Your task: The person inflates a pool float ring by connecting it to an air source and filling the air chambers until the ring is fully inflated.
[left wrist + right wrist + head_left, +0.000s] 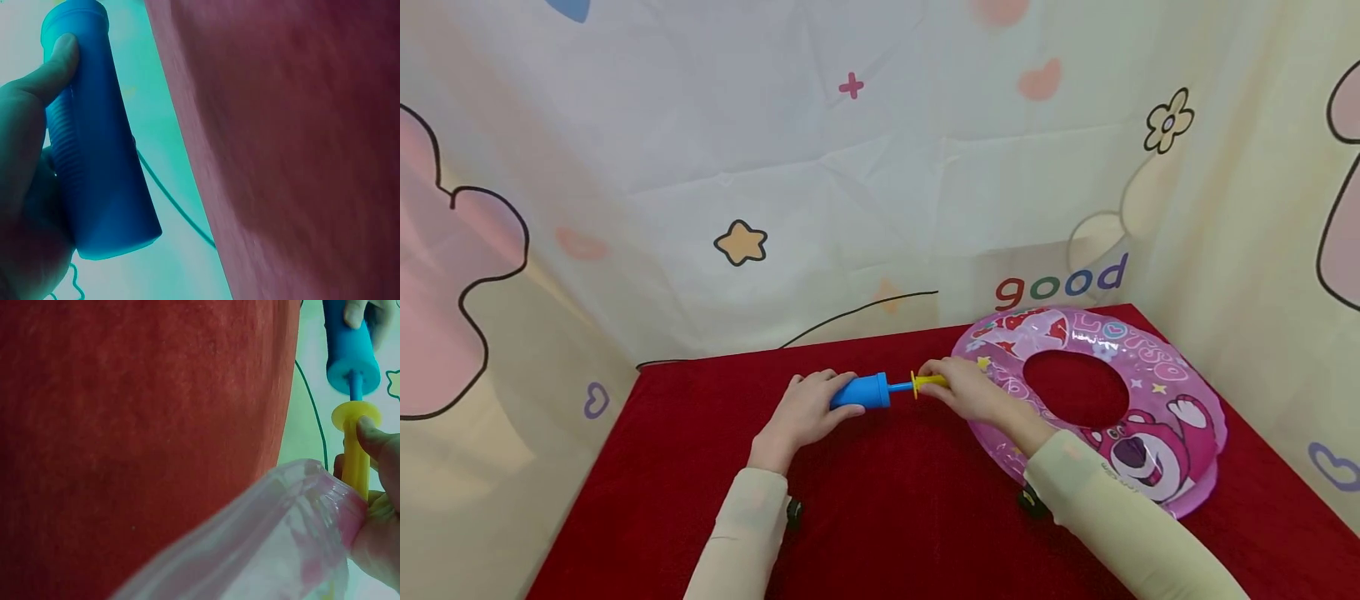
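Note:
A hand air pump with a blue barrel [867, 392] is held sideways over the red cloth, in the middle of the head view. My left hand [808, 408] grips the barrel, its thumb lying along the side in the left wrist view. The fingers of my right hand [966, 387] wrap the yellow handle [355, 456] at the other end. Between barrel and handle a short length of blue rod [900, 387] shows. Just right of the pump lies a pink swim ring [1180, 375] with a bear print, partly covered by my right forearm.
Red cloth [880, 517] covers the table. Behind it and at both sides hangs a pale printed curtain [820, 183]. In the right wrist view the clear and pink vinyl of the swim ring [275, 531] rises close beside my right hand.

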`<state>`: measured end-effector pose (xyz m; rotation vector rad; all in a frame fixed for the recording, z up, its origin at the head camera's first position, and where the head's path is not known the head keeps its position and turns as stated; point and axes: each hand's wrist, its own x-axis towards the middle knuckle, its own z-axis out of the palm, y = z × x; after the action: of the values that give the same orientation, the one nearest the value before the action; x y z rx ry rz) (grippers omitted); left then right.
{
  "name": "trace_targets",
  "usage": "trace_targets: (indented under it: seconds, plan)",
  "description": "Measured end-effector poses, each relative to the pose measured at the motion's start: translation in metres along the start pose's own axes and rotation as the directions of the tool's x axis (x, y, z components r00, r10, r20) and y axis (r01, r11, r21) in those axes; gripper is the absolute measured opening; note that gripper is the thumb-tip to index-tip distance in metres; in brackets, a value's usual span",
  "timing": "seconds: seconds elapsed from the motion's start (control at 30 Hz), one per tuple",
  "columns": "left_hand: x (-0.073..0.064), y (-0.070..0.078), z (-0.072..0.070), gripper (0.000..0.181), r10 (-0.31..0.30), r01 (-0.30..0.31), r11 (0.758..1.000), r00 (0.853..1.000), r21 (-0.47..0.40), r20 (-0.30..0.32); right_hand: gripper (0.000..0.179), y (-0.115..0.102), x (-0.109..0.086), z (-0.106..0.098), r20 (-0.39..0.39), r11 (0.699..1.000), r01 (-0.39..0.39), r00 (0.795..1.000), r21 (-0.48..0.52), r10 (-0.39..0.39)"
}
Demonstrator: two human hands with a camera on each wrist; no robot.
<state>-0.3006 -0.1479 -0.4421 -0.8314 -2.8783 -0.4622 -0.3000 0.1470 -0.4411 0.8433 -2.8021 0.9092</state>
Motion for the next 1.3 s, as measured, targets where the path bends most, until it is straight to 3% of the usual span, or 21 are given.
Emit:
trace_targets:
  seconds: [0.17,0.3,0.43,0.7,0.87,1.03,1.3]
  plan:
    - [0.006,0.013,0.004,0.061,0.013,-0.013,1.0,1.0,0.013,0.025,0.023,0.001,-0.001,0.0,0.025,1.0,0.006,1.0,0.028,-0.007]
    - [0.004,0.013,-0.001,0.06,0.008,-0.008,1.0,1.0,0.002,0.026,0.021,0.005,-0.003,-0.007,0.037,0.999,0.019,0.999,0.044,-0.021]
    - [-0.003,0.0,-0.01,0.058,-0.007,0.007,1.0,1.0,-0.02,0.011,0.02,0.006,-0.003,-0.016,0.046,0.999,0.026,0.999,0.048,-0.029]
    - [-0.026,-0.042,-0.025,0.056,-0.083,0.084,0.992,0.996,-0.099,0.019,0.021,0.009,-0.002,-0.018,0.064,0.999,0.015,0.998,0.05,-0.019]
    - [-0.035,-0.052,-0.032,0.057,-0.139,0.142,0.98,0.99,-0.138,0.029,0.021,0.013,-0.004,-0.019,0.047,0.998,0.017,0.999,0.052,-0.02]
    - [-0.031,-0.049,-0.029,0.056,-0.118,0.118,0.986,0.993,-0.121,0.008,0.018,0.016,-0.004,-0.017,0.005,0.998,0.059,0.998,0.026,-0.059]
    - [-0.019,-0.026,-0.009,0.059,-0.06,0.059,0.995,0.998,-0.084,-0.008,0.02,0.014,-0.001,-0.007,0.001,0.994,0.102,0.995,-0.025,-0.102]
